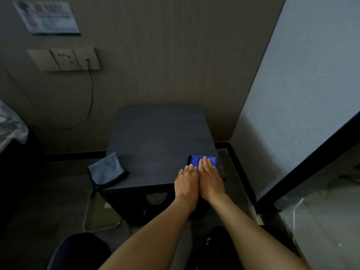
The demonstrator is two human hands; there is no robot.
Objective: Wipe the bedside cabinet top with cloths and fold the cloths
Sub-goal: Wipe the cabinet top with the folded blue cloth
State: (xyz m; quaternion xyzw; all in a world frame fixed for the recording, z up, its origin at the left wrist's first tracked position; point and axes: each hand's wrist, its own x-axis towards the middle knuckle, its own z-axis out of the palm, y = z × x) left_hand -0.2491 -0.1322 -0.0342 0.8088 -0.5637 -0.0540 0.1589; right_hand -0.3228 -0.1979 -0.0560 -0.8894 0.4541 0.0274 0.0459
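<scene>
The dark bedside cabinet top (155, 141) fills the middle of the head view. A folded blue cloth (195, 161) with a black edge lies at its front right corner. Both my hands rest flat on it, side by side with fingers together: my left hand (186, 181) on its near left part, my right hand (210, 177) over its right part. Most of the cloth is hidden beneath them. A folded grey cloth (106, 170) with black trim lies at the front left corner, partly overhanging the edge, away from both hands.
A wall with a socket panel (64, 59) and a hanging black cable (91, 90) stands behind the cabinet. A light wall and dark door frame (303, 158) close in on the right. A bed edge (9, 125) shows at far left.
</scene>
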